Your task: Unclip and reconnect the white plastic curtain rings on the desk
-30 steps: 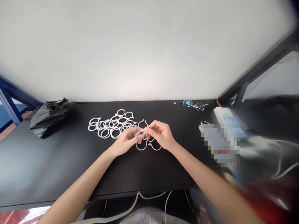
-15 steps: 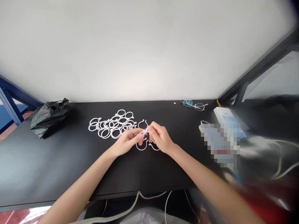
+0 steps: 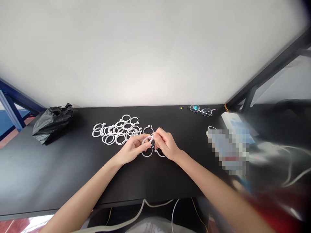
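Observation:
Between my two hands is a white plastic ring (image 3: 145, 139), tilted so that its round shape shows. My left hand (image 3: 134, 147) pinches it from the left with thumb and fingers. On the other side my right hand (image 3: 166, 142) has its closed fingers on the ring's upper right part; the fingertips partly hide that spot. Open white rings lie on the table around my hands: one ring (image 3: 145, 130) just behind, another ring (image 3: 147, 156) in front, and a third ring (image 3: 160, 154) partly under my right hand. A pile of white rings (image 3: 120, 139) lies left of them.
The black table (image 3: 73, 174) meets a pale wall behind. A crumpled black plastic bag (image 3: 52, 123) sits at the back left, eyeglasses (image 3: 206, 112) at the back right. A white box (image 3: 228, 118) and a blurred-out phone-like item stand right. Cables (image 3: 136, 217) hang below the front edge.
The ring in my hands has turned from nearly edge-on to showing its round opening. Both hands stay in almost the same place. The rings on the table have not moved.

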`<state>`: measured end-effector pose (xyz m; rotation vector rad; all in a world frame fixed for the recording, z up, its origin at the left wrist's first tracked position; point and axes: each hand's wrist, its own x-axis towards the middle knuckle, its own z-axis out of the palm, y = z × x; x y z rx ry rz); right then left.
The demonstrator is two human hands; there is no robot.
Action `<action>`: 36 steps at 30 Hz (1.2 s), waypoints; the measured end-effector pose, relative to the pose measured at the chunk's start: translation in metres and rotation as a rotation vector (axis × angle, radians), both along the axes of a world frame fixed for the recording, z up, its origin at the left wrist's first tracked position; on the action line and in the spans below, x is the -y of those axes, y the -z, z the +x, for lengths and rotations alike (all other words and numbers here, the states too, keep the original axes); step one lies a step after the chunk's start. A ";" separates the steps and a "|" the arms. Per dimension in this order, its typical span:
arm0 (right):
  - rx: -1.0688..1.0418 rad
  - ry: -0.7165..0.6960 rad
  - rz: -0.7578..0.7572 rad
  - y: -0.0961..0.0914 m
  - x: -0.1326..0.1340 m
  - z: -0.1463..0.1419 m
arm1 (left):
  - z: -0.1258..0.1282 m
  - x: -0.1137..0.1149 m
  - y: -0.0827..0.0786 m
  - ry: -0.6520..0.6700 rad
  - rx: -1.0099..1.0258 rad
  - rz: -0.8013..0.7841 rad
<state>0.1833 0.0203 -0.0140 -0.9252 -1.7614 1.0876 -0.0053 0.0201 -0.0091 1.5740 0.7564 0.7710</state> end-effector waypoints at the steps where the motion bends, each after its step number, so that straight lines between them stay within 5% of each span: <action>1: -0.004 0.000 0.006 0.001 0.000 0.000 | 0.000 0.000 0.000 0.004 0.004 0.002; 8: 0.022 0.025 0.036 -0.001 -0.002 0.002 | -0.001 0.000 -0.007 -0.041 -0.098 0.088; 15: 0.241 -0.034 0.090 -0.005 -0.009 0.011 | -0.020 -0.013 -0.003 -0.362 -0.571 0.704; 18: 0.393 -0.077 0.161 -0.004 -0.011 0.011 | -0.026 -0.018 0.007 -0.418 -0.726 0.816; 36: 0.603 -0.084 0.254 0.004 -0.010 0.007 | -0.027 -0.020 0.021 -0.393 -0.848 0.790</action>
